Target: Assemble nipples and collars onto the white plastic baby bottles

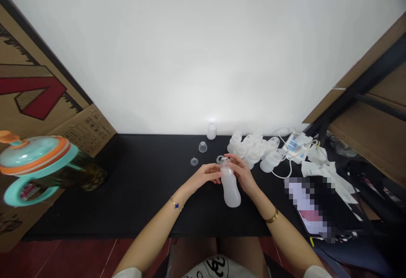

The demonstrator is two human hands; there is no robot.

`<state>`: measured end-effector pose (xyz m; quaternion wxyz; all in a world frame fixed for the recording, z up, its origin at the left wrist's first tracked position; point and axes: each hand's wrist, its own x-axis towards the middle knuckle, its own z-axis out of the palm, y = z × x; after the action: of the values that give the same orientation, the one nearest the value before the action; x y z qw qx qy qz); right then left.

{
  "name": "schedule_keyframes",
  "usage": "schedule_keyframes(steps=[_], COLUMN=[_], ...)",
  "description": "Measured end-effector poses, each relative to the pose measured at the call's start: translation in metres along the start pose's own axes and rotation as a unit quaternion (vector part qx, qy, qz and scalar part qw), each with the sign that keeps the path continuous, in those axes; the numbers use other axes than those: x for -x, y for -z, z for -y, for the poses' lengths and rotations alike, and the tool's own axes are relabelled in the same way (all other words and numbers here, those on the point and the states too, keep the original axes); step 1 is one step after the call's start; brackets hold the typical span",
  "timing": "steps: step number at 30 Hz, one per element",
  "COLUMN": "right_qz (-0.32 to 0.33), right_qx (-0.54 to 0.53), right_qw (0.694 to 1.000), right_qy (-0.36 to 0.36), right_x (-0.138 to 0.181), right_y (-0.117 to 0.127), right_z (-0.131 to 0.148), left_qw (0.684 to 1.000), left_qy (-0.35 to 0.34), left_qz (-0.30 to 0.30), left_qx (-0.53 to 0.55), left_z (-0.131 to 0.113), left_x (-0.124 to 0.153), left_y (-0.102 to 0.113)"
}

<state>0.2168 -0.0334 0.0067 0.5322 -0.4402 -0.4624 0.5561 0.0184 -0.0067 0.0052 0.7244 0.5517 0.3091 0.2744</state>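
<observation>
Centre of frame: a frosted white bottle [230, 189] stands on the black bench [133, 193], slightly tilted, neck toward the top of the frame. The left hand [203, 175] comes in from the lower left; its fingers [216, 170] are curled together against the bottle neck. The right hand [242, 172] comes in from the lower right, its fingers [231, 158] closed around the bottle top from the right side. A clear ring [220, 159] sits at the bottle mouth, touching the fingertips of both hands; whether it is seated on the neck cannot be told.

Just above and left of the hands: a small clear cap [203, 147] and a clear nipple piece [194, 161] lie apart on the bench. Farther up, against the white wall [203, 49], a small white container [211, 131].

Right of centre: a cluster of white bottles [253, 153] lying on their sides, touching one another. Further right, a white device with cable [294, 144] and crumpled white paper [323, 168].

Left edge of frame: a teal and orange lidded cup [34, 159], close to the camera, in front of a cardboard box [34, 92]. Lower right: a pixelated patch [309, 206] on dark items.
</observation>
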Motion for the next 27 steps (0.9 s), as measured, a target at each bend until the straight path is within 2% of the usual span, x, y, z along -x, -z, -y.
schedule_keyframes(steps=[5,8,14,21,27], right_qz=[0.011,-0.018,-0.163,-0.234,-0.236], right_qx=[0.129,0.239,0.302,0.482,0.569], right_qw=[0.984,0.94,0.841,0.741,0.702], right_qy=[0.122,0.243,0.418,0.406,0.357], right_x=[0.007,0.014,0.021,0.023,0.02], right_y=[0.007,0.017,0.048,0.087,0.1], right_z=[0.008,0.017,0.041,0.057,0.054], left_qw=[1.0,0.999,0.999,0.999,0.999], left_qy=[-0.013,-0.025,-0.03,-0.022,-0.014], left_qz=[0.005,0.013,0.009,0.012,0.01], left_qx=[-0.015,-0.021,-0.036,-0.045,-0.047], left_z=[-0.001,-0.002,0.001,0.008,0.003], left_x=[0.002,0.003,0.001,-0.001,0.001], left_y=[0.0,-0.001,0.0,0.001,-0.002])
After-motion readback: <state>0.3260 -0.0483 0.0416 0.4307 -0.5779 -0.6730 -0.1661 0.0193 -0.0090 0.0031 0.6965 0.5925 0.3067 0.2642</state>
